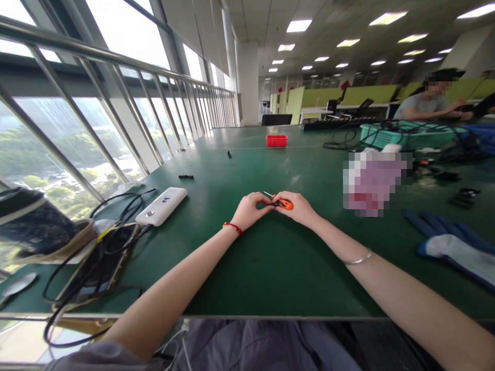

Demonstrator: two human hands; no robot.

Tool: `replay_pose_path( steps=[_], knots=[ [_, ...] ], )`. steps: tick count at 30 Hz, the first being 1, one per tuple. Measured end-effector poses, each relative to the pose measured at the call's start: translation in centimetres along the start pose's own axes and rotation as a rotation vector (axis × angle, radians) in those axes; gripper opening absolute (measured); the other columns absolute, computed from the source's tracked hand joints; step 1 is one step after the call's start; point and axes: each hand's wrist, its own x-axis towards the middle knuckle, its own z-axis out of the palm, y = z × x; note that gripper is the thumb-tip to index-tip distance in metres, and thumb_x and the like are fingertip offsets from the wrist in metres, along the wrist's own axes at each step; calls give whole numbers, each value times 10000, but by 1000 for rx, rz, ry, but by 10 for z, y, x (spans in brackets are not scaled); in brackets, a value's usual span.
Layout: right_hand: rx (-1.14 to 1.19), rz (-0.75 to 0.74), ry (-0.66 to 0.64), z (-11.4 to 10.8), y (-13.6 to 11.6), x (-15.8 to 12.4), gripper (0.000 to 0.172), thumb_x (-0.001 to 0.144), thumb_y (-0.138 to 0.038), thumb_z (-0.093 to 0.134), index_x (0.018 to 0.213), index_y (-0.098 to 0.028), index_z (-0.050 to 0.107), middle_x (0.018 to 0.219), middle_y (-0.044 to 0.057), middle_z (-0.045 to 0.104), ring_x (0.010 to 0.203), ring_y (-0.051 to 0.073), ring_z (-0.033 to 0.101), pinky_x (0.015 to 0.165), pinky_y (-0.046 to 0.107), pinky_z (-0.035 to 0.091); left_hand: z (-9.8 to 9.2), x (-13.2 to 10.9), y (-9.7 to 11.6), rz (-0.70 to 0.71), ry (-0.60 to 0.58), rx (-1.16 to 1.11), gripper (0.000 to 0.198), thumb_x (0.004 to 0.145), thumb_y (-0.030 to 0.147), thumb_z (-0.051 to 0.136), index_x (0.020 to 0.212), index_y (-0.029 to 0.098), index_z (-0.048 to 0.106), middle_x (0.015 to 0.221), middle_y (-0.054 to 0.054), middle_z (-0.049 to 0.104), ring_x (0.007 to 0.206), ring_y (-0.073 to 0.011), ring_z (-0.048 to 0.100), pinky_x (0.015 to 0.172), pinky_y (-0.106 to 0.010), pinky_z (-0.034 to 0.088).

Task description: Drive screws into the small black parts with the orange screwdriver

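Note:
My right hand (300, 208) is closed around an orange-and-black screwdriver (285, 204), whose thin metal shaft points up and to the left. Fingertips of my left hand (249, 208) are pinched together right beside it, almost touching the right hand. A small dark piece seems to sit between the two hands, too small and covered to make out. Both hands are just above the green table (247, 273), near its middle.
To the left are a white power bank (164, 206), black cables, a phone (102, 265) and a spoon (19, 284). Farther back sit small black parts (186, 176) and a red box (277, 140). Right: a glove (460, 252), a green basket (410, 136) and a seated person (425, 103).

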Motion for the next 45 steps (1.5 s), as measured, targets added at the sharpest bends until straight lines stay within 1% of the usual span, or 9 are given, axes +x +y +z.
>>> replay_pose_path(
  steps=[4,7,15,18,25,28,32,38,45],
  knots=[
    [-84,-3,-7,-1,-2,-1,130,761,-282,604,882,-246,634,924,9,661,820,184,611,693,280,437,1,0,-2,-47,-16,-39,108,755,262,654,782,160,677,810,-34,676,762,-149,618,729,-263,495],
    [-144,2,-7,-2,-4,-2,134,773,-293,598,894,-249,636,924,5,658,813,177,609,645,260,414,2,-1,-2,-54,-10,-34,114,763,264,646,787,159,682,817,-34,683,774,-150,624,746,-263,494],
    [-211,10,-4,-3,-9,-3,126,785,-302,590,894,-253,631,924,0,652,805,164,601,596,237,378,0,-1,2,-27,-23,104,115,801,268,613,815,180,686,846,-15,699,803,-157,622,759,-275,471],
    [-222,32,-7,-4,-11,-3,127,783,-306,589,893,-255,626,923,-6,649,800,163,600,591,237,373,0,-2,4,22,-31,233,126,833,269,579,841,191,678,865,-10,699,831,-165,607,768,-287,460],
    [-270,91,0,-4,-17,-4,142,776,-331,578,894,-267,626,946,-14,652,824,170,602,590,242,370,-2,0,8,218,-82,570,193,894,259,476,900,170,647,884,-46,682,850,-182,579,760,-307,434],
    [-299,85,-20,-5,-19,-4,155,776,-322,570,909,-271,631,944,-11,648,819,169,600,583,240,366,-3,0,10,271,-106,650,187,881,263,483,885,155,635,852,-59,668,823,-185,571,733,-307,425],
    [-338,67,-55,-6,-21,-3,175,778,-316,562,928,-268,639,916,-5,637,812,168,597,583,241,365,-4,0,10,304,-121,696,173,854,257,489,849,152,626,809,-61,653,783,-183,564,703,-302,412],
    [-327,56,-62,-7,-18,-3,199,778,-308,561,960,-276,637,968,-10,644,835,164,600,601,239,383,-2,0,7,241,-123,687,143,806,235,516,826,159,635,795,-50,664,779,-185,575,708,-301,414],
    [-364,10,-66,-6,-17,-3,167,786,-296,562,930,-272,644,935,2,651,776,163,592,571,245,367,-2,1,8,154,-138,635,142,763,215,535,830,171,653,830,-65,680,812,-202,591,743,-328,418]
  ],
)
